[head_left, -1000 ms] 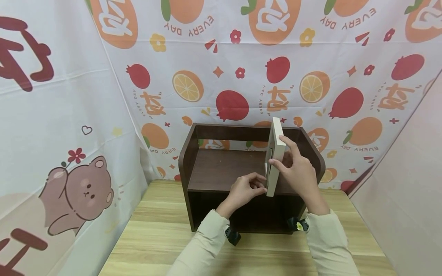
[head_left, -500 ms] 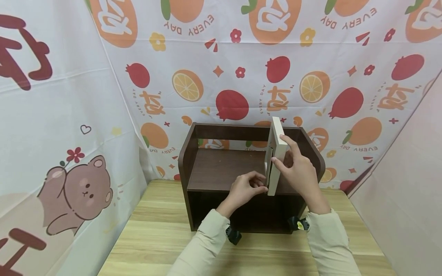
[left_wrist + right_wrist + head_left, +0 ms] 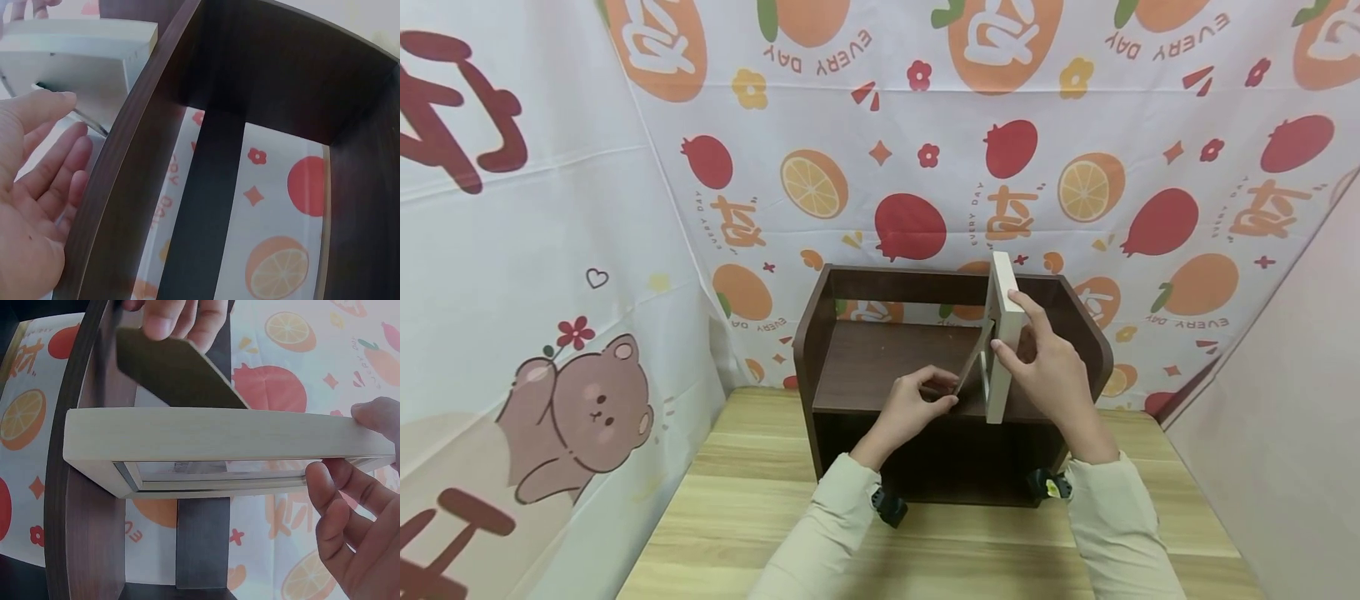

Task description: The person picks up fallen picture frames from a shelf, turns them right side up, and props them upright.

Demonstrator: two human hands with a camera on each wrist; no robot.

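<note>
A cream-white picture frame (image 3: 997,383) stands upright on the upper deck of a dark brown desktop shelf (image 3: 872,358), seen nearly edge-on in the head view. My right hand (image 3: 1051,371) grips its outer edge, thumb on one side and fingers on the other. From the back of the picture frame a flat easel leg (image 3: 178,375) tilts out at an angle. My left hand (image 3: 913,408) pinches the free end of that leg between thumb and fingers. Seen from the left wrist, the grey back of the picture frame (image 3: 81,72) lies beyond the thumb.
The shelf sits on a light wood-grain table (image 3: 752,492); its side panel (image 3: 811,342) rises left of my hands. A fruit-print cloth (image 3: 850,108) hangs behind, and a bear-print cloth (image 3: 617,292) hangs at left. Black wrist cameras are strapped beneath both wrists.
My left hand has moved left, swinging the easel leg away from the back of the picture frame. The right hand still grips the picture frame in nearly the same place.
</note>
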